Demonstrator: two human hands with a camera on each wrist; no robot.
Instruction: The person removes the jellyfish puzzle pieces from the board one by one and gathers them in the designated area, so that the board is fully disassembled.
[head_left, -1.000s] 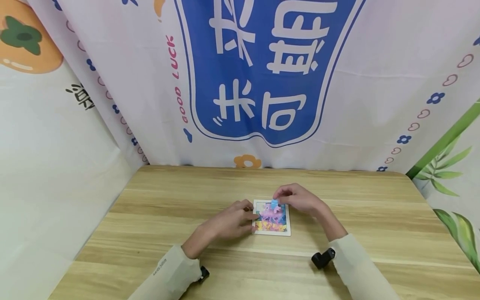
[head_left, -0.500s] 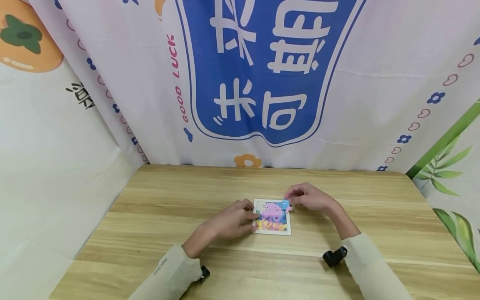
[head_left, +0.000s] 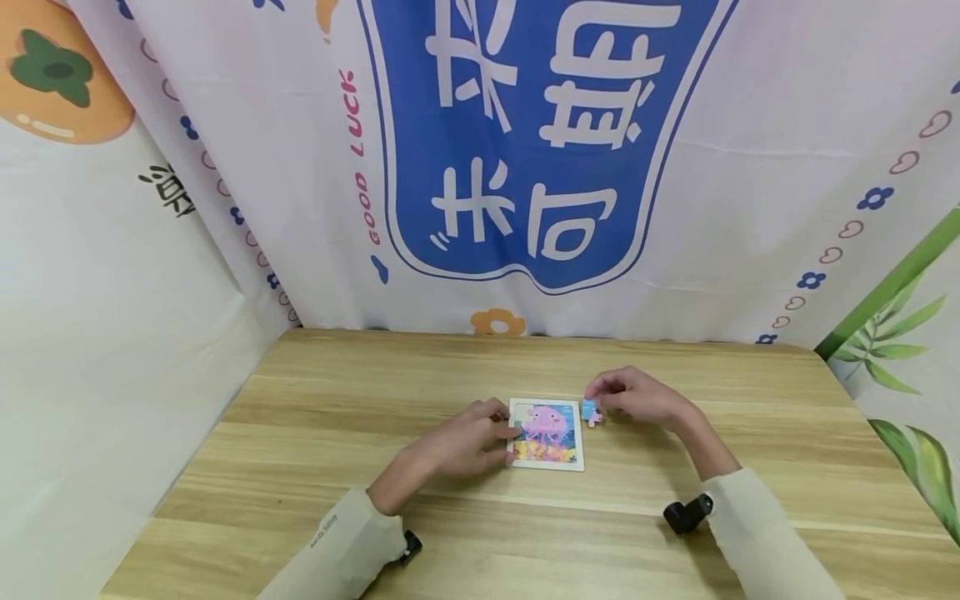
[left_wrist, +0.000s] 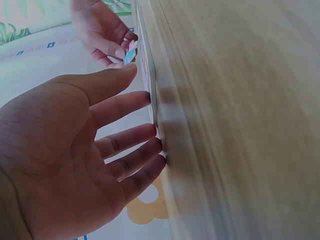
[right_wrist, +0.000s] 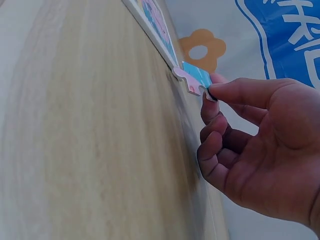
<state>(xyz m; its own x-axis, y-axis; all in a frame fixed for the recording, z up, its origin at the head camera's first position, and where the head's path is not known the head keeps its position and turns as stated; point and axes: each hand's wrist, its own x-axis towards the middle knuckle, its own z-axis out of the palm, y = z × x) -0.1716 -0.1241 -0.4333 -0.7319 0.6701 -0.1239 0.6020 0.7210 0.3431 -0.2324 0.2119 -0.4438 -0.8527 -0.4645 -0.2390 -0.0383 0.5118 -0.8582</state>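
Note:
A small square jigsaw puzzle in a white frame [head_left: 547,467] lies flat on the table, with a pink jellyfish picture over yellow and pink below. A pale patch shows at its upper left. My left hand [head_left: 463,440] rests at the frame's left edge; in the left wrist view its fingers [left_wrist: 125,107] are fairly straight and touch that edge. Just right of the frame, my right hand [head_left: 641,398] pinches a blue and pink puzzle piece [right_wrist: 196,80] between thumb and fingertips. In the right wrist view the other fingers curl loosely beneath the piece.
The wooden table [head_left: 525,542] extends around the puzzle on all sides. Behind it hangs a printed cloth [head_left: 720,250] with a blue panel, meeting the table's back edge. Black wrist cameras [head_left: 686,514] sit at both sleeves.
My right hand has moved right with the puzzle piece, from above the puzzle's upper right part to beside the frame. My left hand has stayed at the left edge.

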